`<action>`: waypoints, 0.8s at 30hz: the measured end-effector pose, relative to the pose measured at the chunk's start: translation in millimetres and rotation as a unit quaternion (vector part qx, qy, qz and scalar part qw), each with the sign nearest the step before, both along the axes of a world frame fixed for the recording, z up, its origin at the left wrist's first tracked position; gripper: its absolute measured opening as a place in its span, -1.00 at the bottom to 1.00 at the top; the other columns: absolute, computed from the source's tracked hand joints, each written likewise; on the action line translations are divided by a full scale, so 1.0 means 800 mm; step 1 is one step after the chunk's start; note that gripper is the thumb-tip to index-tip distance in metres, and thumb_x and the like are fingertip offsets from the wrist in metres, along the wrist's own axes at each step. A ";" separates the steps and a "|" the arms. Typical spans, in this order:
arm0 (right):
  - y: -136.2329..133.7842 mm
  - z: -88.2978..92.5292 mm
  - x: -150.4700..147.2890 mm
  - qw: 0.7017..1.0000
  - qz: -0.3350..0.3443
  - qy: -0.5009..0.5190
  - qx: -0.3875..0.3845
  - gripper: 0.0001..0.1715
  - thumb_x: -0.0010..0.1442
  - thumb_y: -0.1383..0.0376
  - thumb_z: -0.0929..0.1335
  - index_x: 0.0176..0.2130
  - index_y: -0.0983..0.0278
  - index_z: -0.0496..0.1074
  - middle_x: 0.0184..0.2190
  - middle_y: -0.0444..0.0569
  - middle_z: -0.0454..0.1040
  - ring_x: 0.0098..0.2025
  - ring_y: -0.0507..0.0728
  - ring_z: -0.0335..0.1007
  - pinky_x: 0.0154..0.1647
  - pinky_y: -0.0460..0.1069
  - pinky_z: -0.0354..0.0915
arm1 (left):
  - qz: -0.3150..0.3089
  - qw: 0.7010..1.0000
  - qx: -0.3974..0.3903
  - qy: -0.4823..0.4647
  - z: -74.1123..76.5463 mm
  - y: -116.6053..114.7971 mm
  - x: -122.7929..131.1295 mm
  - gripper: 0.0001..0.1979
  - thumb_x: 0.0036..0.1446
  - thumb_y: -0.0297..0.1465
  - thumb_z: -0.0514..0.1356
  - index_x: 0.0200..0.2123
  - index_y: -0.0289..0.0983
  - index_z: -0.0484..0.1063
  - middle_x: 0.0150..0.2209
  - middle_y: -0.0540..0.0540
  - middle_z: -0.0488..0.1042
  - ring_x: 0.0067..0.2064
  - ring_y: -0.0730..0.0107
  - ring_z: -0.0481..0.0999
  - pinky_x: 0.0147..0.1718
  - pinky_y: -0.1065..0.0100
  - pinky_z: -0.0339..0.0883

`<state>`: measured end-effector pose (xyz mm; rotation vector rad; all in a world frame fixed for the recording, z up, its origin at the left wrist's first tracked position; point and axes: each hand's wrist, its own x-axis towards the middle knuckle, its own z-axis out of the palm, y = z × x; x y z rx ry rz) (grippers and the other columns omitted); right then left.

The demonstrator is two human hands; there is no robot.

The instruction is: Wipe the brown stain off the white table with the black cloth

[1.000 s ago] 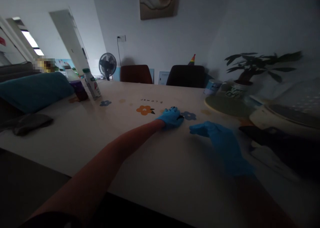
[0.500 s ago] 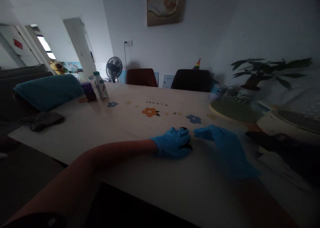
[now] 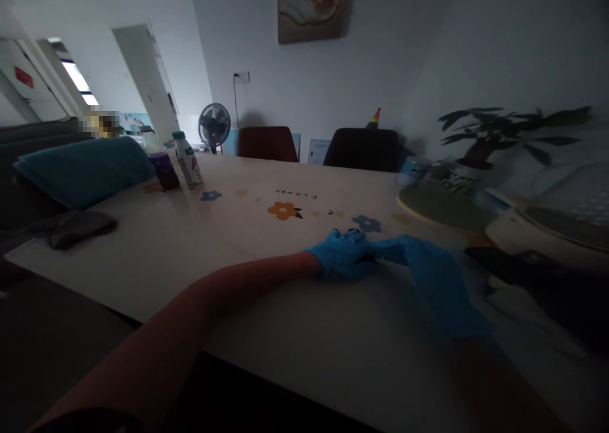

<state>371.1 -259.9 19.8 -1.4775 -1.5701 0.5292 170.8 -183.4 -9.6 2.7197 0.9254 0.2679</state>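
Note:
My left hand (image 3: 343, 254), in a blue glove, is closed over a small black thing (image 3: 353, 231) low on the table. Only dark bits of it show past the fingers, so its kind cannot be made out. My right hand (image 3: 421, 258), gloved in blue too, comes in from the right. Its fingers are pressed together and their tips meet the left hand's fingers beside the black thing. What the right fingertips hold, if anything, is hidden.
The white table (image 3: 285, 322) bears printed flowers. A bottle (image 3: 188, 160) and a purple-lidded jar (image 3: 164, 170) stand at the far left, near a dark cloth (image 3: 82, 229). At right are a green round mat (image 3: 438, 210), a potted plant (image 3: 476, 165) and a pot-like vessel (image 3: 509, 230).
My left hand has moved right and slightly away from me with the black thing, closing the gap to my right hand. The right hand has barely moved. The view has shifted slightly.

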 end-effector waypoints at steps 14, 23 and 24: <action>-0.003 0.005 -0.009 0.995 -0.033 0.086 -0.039 -0.59 0.39 0.11 0.31 -0.30 0.06 0.73 -0.09 0.01 0.86 0.04 0.32 0.85 0.31 0.28 0.70 | 0.119 0.992 -0.009 0.042 0.006 0.088 0.056 -0.48 0.67 -0.10 0.07 0.49 -0.10 0.52 0.56 -0.28 0.41 0.54 -0.16 0.42 0.58 -0.21 0.20; -0.016 0.016 -0.010 0.998 -0.039 0.032 -0.030 -0.57 0.42 0.16 0.31 -0.22 0.04 0.79 -0.01 0.01 0.85 0.08 0.31 0.81 0.33 0.32 0.67 | 0.188 0.982 -0.012 0.032 0.001 0.104 0.061 -0.43 0.70 -0.05 0.05 0.51 -0.20 0.51 0.65 -0.36 0.27 0.68 -0.20 0.22 0.67 -0.28 0.05; -0.014 0.014 -0.009 0.999 -0.036 0.021 -0.028 -0.56 0.42 0.15 0.30 -0.23 0.04 0.79 -0.01 0.01 0.85 0.08 0.32 0.81 0.36 0.34 0.65 | 0.186 0.982 -0.010 0.030 -0.001 0.103 0.059 -0.44 0.70 -0.05 0.06 0.52 -0.17 0.50 0.66 -0.34 0.27 0.68 -0.20 0.21 0.67 -0.30 0.05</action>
